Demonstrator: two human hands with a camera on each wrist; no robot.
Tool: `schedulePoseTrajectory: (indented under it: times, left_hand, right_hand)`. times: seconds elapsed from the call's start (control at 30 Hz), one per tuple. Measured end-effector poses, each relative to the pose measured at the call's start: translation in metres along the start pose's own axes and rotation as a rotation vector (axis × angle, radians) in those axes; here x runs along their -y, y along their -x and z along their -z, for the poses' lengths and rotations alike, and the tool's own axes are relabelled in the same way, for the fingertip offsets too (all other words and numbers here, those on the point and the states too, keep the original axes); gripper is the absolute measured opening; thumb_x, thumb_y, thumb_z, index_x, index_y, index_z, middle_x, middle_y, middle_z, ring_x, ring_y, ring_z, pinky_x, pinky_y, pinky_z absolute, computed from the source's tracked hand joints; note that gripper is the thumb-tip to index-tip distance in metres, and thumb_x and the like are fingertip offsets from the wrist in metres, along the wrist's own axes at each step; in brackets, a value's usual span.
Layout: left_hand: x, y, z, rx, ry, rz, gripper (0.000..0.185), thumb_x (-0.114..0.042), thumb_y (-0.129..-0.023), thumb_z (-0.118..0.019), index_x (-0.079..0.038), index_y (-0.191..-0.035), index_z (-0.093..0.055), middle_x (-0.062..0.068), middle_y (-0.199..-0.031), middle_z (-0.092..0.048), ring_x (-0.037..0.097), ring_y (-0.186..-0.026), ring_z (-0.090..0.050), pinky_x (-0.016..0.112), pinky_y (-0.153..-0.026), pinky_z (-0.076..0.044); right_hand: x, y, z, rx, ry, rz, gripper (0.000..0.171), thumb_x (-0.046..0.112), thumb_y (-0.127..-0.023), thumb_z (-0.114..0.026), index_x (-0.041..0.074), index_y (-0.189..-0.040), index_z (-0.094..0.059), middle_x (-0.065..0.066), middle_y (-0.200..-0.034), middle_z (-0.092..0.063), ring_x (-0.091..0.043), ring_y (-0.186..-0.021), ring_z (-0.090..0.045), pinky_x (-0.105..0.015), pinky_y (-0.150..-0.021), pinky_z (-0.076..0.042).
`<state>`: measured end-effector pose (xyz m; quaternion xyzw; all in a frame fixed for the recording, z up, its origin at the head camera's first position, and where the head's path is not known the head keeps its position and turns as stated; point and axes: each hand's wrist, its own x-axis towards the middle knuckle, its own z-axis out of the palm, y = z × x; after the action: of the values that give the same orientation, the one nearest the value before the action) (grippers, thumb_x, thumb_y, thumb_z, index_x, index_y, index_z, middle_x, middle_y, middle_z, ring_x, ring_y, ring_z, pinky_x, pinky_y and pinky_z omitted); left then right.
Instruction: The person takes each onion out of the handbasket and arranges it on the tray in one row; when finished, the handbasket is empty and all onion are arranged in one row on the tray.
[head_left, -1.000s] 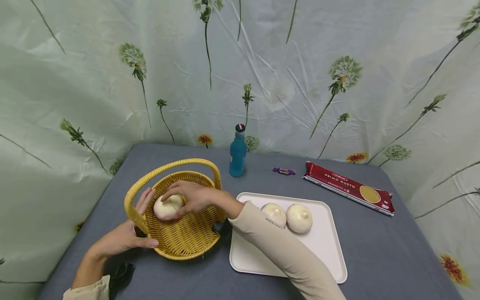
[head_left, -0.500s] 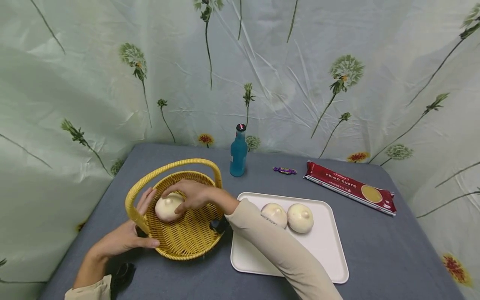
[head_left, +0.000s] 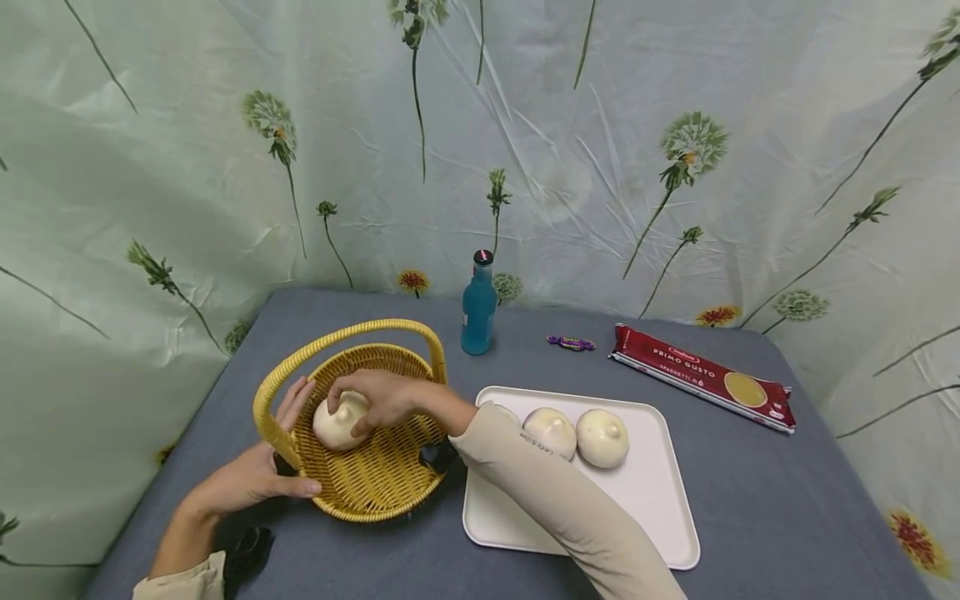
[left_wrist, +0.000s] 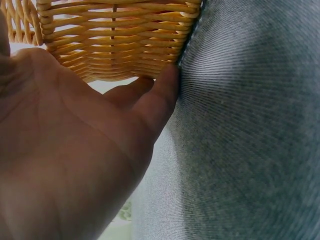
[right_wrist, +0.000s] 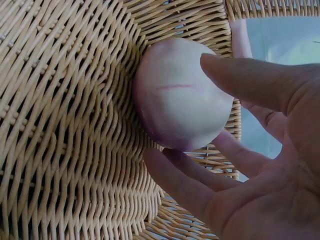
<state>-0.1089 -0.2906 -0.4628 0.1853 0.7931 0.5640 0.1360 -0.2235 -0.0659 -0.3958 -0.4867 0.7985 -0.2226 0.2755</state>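
A yellow wicker basket (head_left: 375, 492) with an arched handle stands on the grey tablecloth at the left. Inside it, against the left wall, lies a white bun (head_left: 337, 421). My right hand (head_left: 375, 400) reaches in from the right and covers the bun. In the right wrist view, the thumb and fingers (right_wrist: 185, 180) curl round the bun (right_wrist: 180, 95) on the basket's weave (right_wrist: 65, 125). My left hand (head_left: 255, 479) lies against the basket's outer left side, fingers up by the handle's foot. The left wrist view shows its fingers (left_wrist: 150, 100) fairly straight on the basket wall (left_wrist: 115, 40).
A white tray (head_left: 645, 508) right of the basket holds two more white buns (head_left: 551, 432) (head_left: 602, 437). Behind stand a blue bottle (head_left: 477, 308), a purple wrapped candy (head_left: 570, 342) and a red spaghetti pack (head_left: 705, 377). A flowered sheet hangs around the table.
My right hand has settled slightly onto the bun in the basket. The left hand and the basket have stayed where they were.
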Motion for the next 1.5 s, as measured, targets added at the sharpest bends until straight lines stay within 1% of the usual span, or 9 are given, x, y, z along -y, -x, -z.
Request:
schedulePoseTrajectory:
  times: [0.3,0.43,0.57,0.67,0.77,0.97,1.1,1.23,1.5]
  left_hand:
    - [0.000,0.000,0.000,-0.009,-0.006,0.004,0.127,0.001,-0.079,-0.080,-0.030,-0.161,0.011,-0.009,-0.163,0.031,0.024,-0.146,0.027,0.083,-0.096,0.001]
    - [0.000,0.000,0.000,-0.006,-0.006,0.007,0.127,0.001,-0.079,-0.080,-0.030,-0.161,0.012,-0.007,-0.163,0.032,0.027,-0.146,0.028,0.083,-0.095,0.001]
    - [0.000,-0.001,-0.001,-0.007,-0.013,0.009,0.127,0.001,-0.079,-0.080,-0.031,-0.161,0.012,-0.009,-0.162,0.032,0.033,-0.146,0.028,0.084,-0.095,0.000]
    - [0.000,-0.002,-0.001,-0.005,-0.015,0.009,0.127,0.001,-0.079,-0.080,-0.032,-0.161,0.012,-0.009,-0.162,0.032,0.036,-0.145,0.028,0.084,-0.095,-0.001]
    - [-0.001,-0.001,-0.001,-0.002,-0.016,0.010,0.128,0.000,-0.079,-0.081,-0.032,-0.161,0.012,-0.008,-0.162,0.032,0.034,-0.146,0.027,0.083,-0.096,-0.001]
    - [-0.001,-0.001,-0.001,-0.003,-0.009,0.013,0.127,0.001,-0.080,-0.080,-0.030,-0.161,0.012,-0.006,-0.162,0.033,0.034,-0.146,0.029,0.083,-0.096,0.000]
    - [-0.002,-0.001,0.000,-0.002,0.006,0.011,0.127,0.001,-0.079,-0.080,-0.030,-0.161,0.012,-0.005,-0.162,0.033,0.037,-0.145,0.030,0.083,-0.096,0.002]
    - [-0.002,-0.001,0.000,0.000,0.016,0.011,0.127,0.002,-0.079,-0.080,-0.032,-0.161,0.011,-0.008,-0.162,0.032,0.034,-0.145,0.029,0.082,-0.097,0.002]
    - [-0.001,-0.001,-0.001,-0.001,0.008,0.009,0.126,-0.001,-0.080,-0.080,-0.032,-0.161,0.011,-0.007,-0.163,0.031,0.029,-0.147,0.027,0.081,-0.097,0.002]
  right_hand:
    - [0.005,0.002,-0.001,-0.001,0.062,-0.049,0.021,0.014,-0.091,-0.074,0.019,-0.105,-0.060,0.001,-0.120,-0.053,-0.012,-0.117,-0.041,-0.023,-0.096,-0.035]
    - [0.006,0.002,-0.002,0.013,0.053,-0.065,0.021,0.016,-0.091,-0.075,0.020,-0.104,-0.058,0.001,-0.114,-0.050,-0.011,-0.111,-0.038,-0.023,-0.091,-0.035]
    - [0.007,0.003,-0.004,0.051,0.030,-0.078,0.027,0.018,-0.094,-0.071,0.022,-0.118,-0.058,-0.002,-0.119,-0.045,-0.013,-0.110,-0.035,-0.026,-0.090,-0.037]
    - [0.006,0.003,-0.004,0.076,0.065,-0.062,0.041,0.020,-0.096,-0.068,0.026,-0.135,-0.057,-0.004,-0.127,-0.047,-0.014,-0.110,-0.033,-0.026,-0.090,-0.037]
    - [0.005,0.004,-0.005,0.093,0.111,-0.042,0.049,0.021,-0.097,-0.066,0.029,-0.144,-0.054,-0.003,-0.129,-0.051,-0.013,-0.109,-0.032,-0.024,-0.089,-0.035]
    - [0.005,0.008,-0.004,0.089,0.086,-0.028,0.050,0.019,-0.100,-0.062,0.026,-0.148,-0.050,-0.005,-0.138,-0.047,-0.014,-0.121,-0.034,-0.023,-0.095,-0.034]
    - [0.004,0.009,-0.001,0.085,0.059,0.031,0.051,0.016,-0.101,-0.059,0.018,-0.150,-0.047,-0.007,-0.148,-0.047,-0.015,-0.133,-0.039,-0.023,-0.103,-0.034]
    - [0.002,0.012,0.001,0.094,0.040,0.075,0.051,0.016,-0.102,-0.058,0.013,-0.151,-0.044,-0.008,-0.147,-0.050,-0.014,-0.130,-0.045,-0.021,-0.104,-0.034]
    - [0.002,0.028,0.003,0.056,0.020,0.043,0.052,0.025,-0.104,-0.055,0.016,-0.154,-0.040,-0.004,-0.144,-0.052,-0.014,-0.129,-0.042,-0.025,-0.105,-0.033]
